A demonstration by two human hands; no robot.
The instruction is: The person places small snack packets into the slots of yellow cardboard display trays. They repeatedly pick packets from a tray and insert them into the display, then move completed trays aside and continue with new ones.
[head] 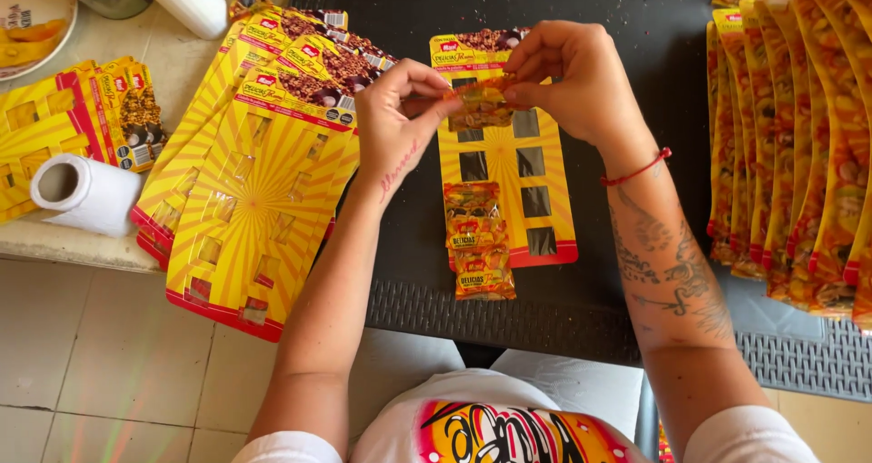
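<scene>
Covering most of the desk (pixel 636 27) is a dark ribbed mat, and on it lies the yellow display card (pixel 509 168), its long axis running away from the person, header end far, red lower edge near. Its right column of rectangular slots stands empty. Two small snack packets (pixel 479 241) hang one below the other from the lower left of the card, the lower one reaching past its near edge onto the mat.

To the left, a fanned stack of empty cards (pixel 254 191) overhangs the desk edge, with a paper towel roll (pixel 82 193) beyond it. To the right, long strips of joined packets (pixel 799 154) lie side by side.

Above the card's upper left slots, both hands meet on one more small packet (pixel 481 102). The left hand (pixel 400 127) pinches its left end between thumb and fingertips; the right hand (pixel 568 82) comes over from the far right and closes its fingers on the right end. The packet thus lies crosswise between the hands, equally near to both, directly over the top of the left column. Whether it already touches the card seems doubtful; the fingers hide its underside.
</scene>
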